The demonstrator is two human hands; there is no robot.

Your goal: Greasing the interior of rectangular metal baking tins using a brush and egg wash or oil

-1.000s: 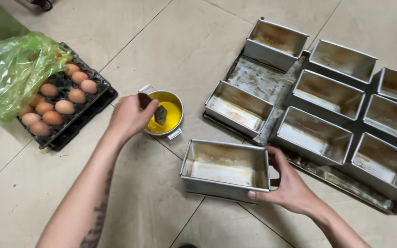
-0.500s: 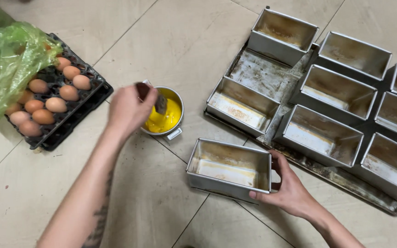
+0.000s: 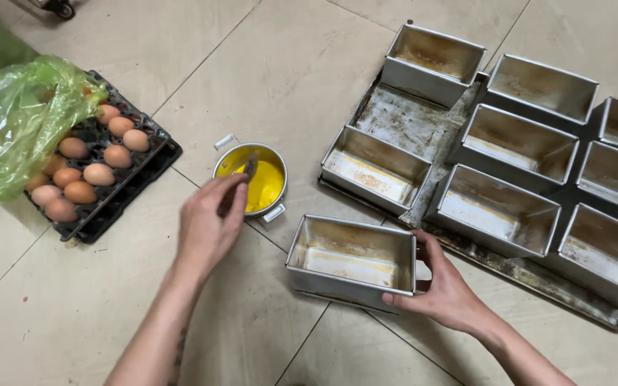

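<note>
Head view: left hand (image 3: 209,229) pinching brush (image 3: 247,174), bristles dipped in yellow liquid in small pot (image 3: 252,180) on floor. Right hand (image 3: 446,286) clasped on right end of loaf tin (image 3: 352,261), just below pot. More tins on tray (image 3: 409,125) at right. Eggs (image 3: 84,171) under green bag (image 3: 16,125) at left.

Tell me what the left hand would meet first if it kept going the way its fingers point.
The left hand holds a brush and points up-right at the small pot of yellow liquid. It would probably meet the pot's near rim first, though its height above is unclear.
</note>
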